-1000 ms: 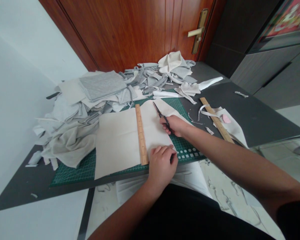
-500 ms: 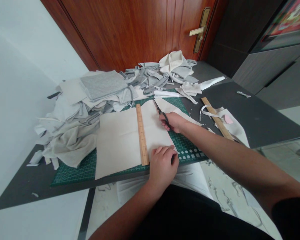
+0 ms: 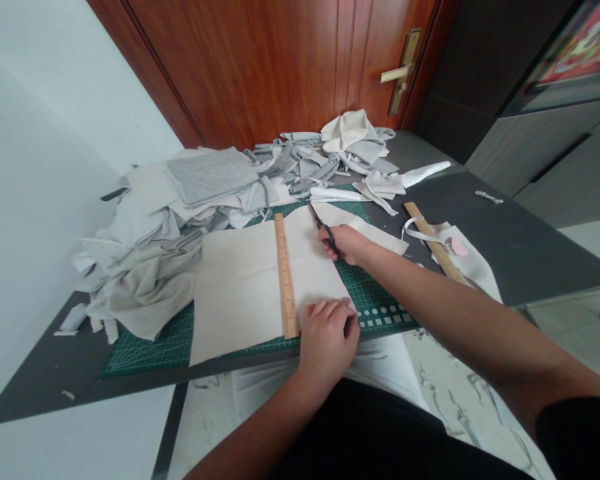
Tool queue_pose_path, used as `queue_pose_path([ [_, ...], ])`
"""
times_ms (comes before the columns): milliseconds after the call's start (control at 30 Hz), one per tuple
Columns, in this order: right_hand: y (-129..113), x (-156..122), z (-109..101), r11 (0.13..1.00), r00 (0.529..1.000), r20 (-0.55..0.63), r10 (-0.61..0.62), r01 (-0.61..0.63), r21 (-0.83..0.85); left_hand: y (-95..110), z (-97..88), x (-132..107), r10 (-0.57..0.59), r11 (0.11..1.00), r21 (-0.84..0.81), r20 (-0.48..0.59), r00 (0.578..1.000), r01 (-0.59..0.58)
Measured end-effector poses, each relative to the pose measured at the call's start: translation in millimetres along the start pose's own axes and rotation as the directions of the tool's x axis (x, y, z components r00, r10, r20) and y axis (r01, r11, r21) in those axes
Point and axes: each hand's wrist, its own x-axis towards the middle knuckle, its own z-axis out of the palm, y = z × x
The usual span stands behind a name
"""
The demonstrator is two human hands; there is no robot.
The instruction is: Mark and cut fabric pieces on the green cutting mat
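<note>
Steadily, I hold the black scissors (image 3: 321,223) in my right hand (image 3: 345,244), fingers wrapped around the handles, with the blades pointing away from me toward the far edge of the cream fabric (image 3: 240,287). That fabric lies flat over the green cutting mat (image 3: 380,283), and a flap of it angles off beyond my right hand. My left hand (image 3: 329,340) rests on its near right corner, fingers bent; I cannot tell whether they pinch the cloth or only press it. Just beside them, a wooden ruler (image 3: 286,280) lies lengthwise across the fabric. Gray fabric scraps (image 3: 313,163) heap up along the back of the dark table (image 3: 510,227), and on the right a second ruler (image 3: 445,260) lies across a pale offcut (image 3: 473,260).
</note>
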Motion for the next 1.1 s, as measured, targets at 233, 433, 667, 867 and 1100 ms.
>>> queue_pose_path([
  [233, -8.1, 10.3, 0.5, 0.999, 0.999, 0.016, 0.029, -0.028, -0.018, -0.2, 0.9, -0.8, 0.004, 1.0, -0.008, -0.011, 1.0, -0.004],
  [433, -12.1, 18.1, 1.5, 0.999, 1.0, 0.007, 0.024, -0.023, -0.048, -0.3, -0.3, -0.3, 0.002, 1.0, -0.01, -0.006, 1.0, -0.002],
  [667, -12.1, 23.7, 1.8, 0.998, 1.0, -0.009, -0.015, 0.014, -0.063, -0.6, 0.4, -1.4, 0.01, 1.0, -0.016, -0.008, 1.0, -0.01],
  [867, -16.6, 23.7, 0.2, 0.996, 0.999, -0.014, -0.048, 0.046, -0.074, -0.4, -0.8, -0.8, 0.009, 1.0, -0.018, -0.002, 1.0, -0.009],
  [1100, -33.0, 19.8, -2.6, 0.995, 0.997, 0.009, -0.075, 0.075, -0.072, -0.5, -1.0, -0.5, -0.006, 1.0, -0.018, 0.004, 1.0, 0.006],
])
